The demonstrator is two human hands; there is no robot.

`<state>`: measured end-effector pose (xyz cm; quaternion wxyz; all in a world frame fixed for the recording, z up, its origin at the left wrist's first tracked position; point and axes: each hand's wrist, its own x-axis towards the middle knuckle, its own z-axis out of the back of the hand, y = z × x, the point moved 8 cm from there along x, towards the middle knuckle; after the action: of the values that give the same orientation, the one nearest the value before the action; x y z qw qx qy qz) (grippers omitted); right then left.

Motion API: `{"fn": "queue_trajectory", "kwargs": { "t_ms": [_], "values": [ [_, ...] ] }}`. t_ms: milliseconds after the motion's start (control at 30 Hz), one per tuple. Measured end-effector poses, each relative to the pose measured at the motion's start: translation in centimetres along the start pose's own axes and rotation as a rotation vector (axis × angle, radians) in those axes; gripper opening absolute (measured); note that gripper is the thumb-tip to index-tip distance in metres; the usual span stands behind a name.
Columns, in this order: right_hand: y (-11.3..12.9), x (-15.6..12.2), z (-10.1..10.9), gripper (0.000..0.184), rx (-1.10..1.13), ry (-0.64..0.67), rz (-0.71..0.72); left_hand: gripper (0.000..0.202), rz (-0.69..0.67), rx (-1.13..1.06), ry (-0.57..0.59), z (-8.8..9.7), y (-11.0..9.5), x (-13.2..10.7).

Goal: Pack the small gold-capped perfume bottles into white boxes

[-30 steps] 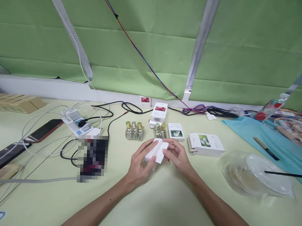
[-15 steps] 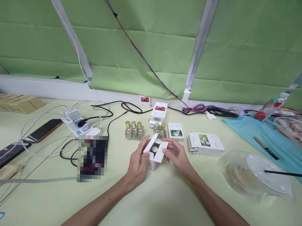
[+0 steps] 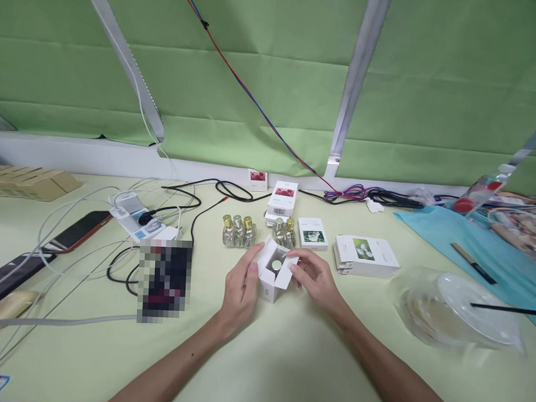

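A small white carton (image 3: 271, 282) stands on the green table (image 3: 288, 356), its top flaps open. A bottle with a round cap (image 3: 276, 265) sits inside it. My left hand (image 3: 241, 289) grips the carton's left side. With pinched fingers, my right hand (image 3: 313, 277) holds the right flap. Three gold-capped glass bottles (image 3: 239, 232) stand just behind, and two more (image 3: 284, 230) beside them.
White flower-print boxes (image 3: 313, 234) and a flat stack of cartons (image 3: 366, 254) lie to the right, red-print boxes (image 3: 282, 198) behind. Cables, a power strip (image 3: 136, 219) and phones are on the left. A clear plastic bag (image 3: 454, 310) and blue cloth (image 3: 466, 239) lie right.
The carton's top flaps, held shut a second ago, have been lifted open, and the bottle's cap inside now shows. Both hands stayed at the carton.
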<state>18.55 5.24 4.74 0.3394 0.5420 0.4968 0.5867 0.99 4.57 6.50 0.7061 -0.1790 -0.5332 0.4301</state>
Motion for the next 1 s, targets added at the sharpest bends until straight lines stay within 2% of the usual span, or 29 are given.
{"fn": "queue_trajectory", "kwargs": {
  "t_ms": [200, 367, 633, 900, 1000],
  "values": [
    [0.2, 0.0, 0.1, 0.027, -0.066, -0.008, 0.008, 0.037, 0.034, -0.082, 0.043, -0.3, -0.1, 0.1],
    [-0.3, 0.1, 0.0, 0.039, -0.021, -0.023, -0.008, 0.04, 0.086, -0.148, 0.037, -0.3, -0.1, 0.1],
    [-0.9, 0.2, -0.1, 0.041, 0.058, -0.03, -0.072, 0.03, 0.272, -0.236, -0.003, -0.5, 1.2, 0.0],
    [-1.3, 0.5, 0.0, 0.04, 0.095, -0.084, -0.062, 0.03, 0.248, -0.347, 0.016, -0.6, 0.6, 0.4],
    [-1.4, 0.5, 0.0, 0.041, 0.105, -0.099, -0.059, 0.028, 0.281, -0.354, 0.004, -0.5, 0.7, 0.5]
  ]
}}
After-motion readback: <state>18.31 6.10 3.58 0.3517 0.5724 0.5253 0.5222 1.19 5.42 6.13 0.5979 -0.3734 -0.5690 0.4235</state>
